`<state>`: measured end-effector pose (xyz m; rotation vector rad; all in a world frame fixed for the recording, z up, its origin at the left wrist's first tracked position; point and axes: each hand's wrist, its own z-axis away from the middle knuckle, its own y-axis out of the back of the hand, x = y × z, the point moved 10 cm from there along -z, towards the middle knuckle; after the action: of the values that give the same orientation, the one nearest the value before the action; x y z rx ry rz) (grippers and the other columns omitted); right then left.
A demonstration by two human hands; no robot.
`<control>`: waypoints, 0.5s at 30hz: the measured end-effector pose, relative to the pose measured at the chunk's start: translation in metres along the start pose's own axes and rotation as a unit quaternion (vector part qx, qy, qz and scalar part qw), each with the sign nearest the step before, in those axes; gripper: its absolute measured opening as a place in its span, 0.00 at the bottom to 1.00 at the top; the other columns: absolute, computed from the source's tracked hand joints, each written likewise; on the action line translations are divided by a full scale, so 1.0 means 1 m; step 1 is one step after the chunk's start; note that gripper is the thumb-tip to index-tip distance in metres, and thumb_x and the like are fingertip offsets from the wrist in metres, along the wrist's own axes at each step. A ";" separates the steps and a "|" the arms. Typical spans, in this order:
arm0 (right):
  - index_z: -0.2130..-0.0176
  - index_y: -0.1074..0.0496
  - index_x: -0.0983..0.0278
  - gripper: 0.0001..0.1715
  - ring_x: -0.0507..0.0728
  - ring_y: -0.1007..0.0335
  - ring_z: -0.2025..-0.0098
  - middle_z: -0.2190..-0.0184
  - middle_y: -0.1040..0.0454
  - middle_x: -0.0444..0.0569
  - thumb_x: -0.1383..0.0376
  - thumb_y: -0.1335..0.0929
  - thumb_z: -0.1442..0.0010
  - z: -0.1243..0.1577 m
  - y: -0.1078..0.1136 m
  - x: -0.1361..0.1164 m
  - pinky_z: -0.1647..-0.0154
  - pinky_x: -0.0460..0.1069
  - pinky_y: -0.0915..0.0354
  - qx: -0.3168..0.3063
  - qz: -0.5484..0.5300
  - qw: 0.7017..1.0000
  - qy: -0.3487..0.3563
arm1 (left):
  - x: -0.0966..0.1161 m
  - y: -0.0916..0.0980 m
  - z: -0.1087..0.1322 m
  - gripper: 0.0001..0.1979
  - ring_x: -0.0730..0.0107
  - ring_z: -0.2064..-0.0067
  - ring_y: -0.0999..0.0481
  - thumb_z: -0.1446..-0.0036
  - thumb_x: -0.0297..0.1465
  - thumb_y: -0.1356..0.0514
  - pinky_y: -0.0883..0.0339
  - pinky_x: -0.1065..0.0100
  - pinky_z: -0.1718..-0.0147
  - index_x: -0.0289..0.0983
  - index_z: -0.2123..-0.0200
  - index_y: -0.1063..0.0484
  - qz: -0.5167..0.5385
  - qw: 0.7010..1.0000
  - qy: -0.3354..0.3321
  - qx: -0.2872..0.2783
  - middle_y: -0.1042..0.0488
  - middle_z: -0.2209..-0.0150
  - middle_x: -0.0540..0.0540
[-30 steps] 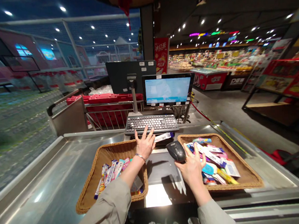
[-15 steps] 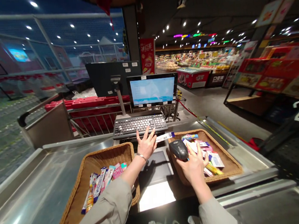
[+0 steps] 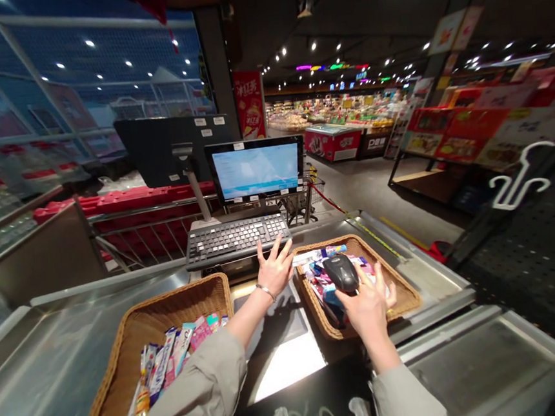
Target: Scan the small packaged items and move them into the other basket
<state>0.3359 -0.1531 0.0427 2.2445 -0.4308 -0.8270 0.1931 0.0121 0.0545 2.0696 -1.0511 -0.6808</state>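
Scanner (image 3: 341,273) shifted, right hand (image 3: 367,310) gripping, two baskets (image 3: 402,297)

The head-worn view swings right, sliding the keyboard (image 3: 236,241) and monitor (image 3: 255,169) toward the left of the frame and bringing a black pegboard panel (image 3: 518,239) with a white hook (image 3: 518,177) into view at right. A white-and-blue packet (image 3: 311,255) now lies across the far rim of the right-hand wicker basket (image 3: 402,294). The right hand (image 3: 366,307), gripping a handheld barcode scanner (image 3: 341,273), has moved further over that basket, hiding more of the packaged goods (image 3: 324,294) inside.
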 end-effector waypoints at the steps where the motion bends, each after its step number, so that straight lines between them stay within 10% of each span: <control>1: 0.47 0.29 0.65 0.34 0.67 0.53 0.34 0.39 0.37 0.64 0.48 0.36 0.45 -0.001 0.001 0.007 0.38 0.67 0.61 0.008 0.003 1.000 -0.011 | 0.003 -0.002 -0.002 0.14 0.52 0.30 0.53 0.40 0.33 0.43 0.84 0.33 0.38 0.46 0.51 0.26 0.003 1.000 -0.005 -0.002 0.39 0.35 0.47; 15: 0.52 0.25 0.64 0.34 0.69 0.55 0.34 0.46 0.29 0.60 0.44 0.39 0.45 -0.004 0.019 0.070 0.39 0.68 0.65 0.026 0.030 0.997 -0.069 | 0.051 -0.029 -0.021 0.14 0.53 0.31 0.51 0.40 0.31 0.43 0.81 0.30 0.38 0.47 0.51 0.26 0.055 0.994 -0.089 -0.018 0.35 0.37 0.46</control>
<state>0.3892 -0.1999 0.0282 2.2182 -0.5871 -0.9527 0.2485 -0.0116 0.0381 1.9309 -1.2340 -0.8327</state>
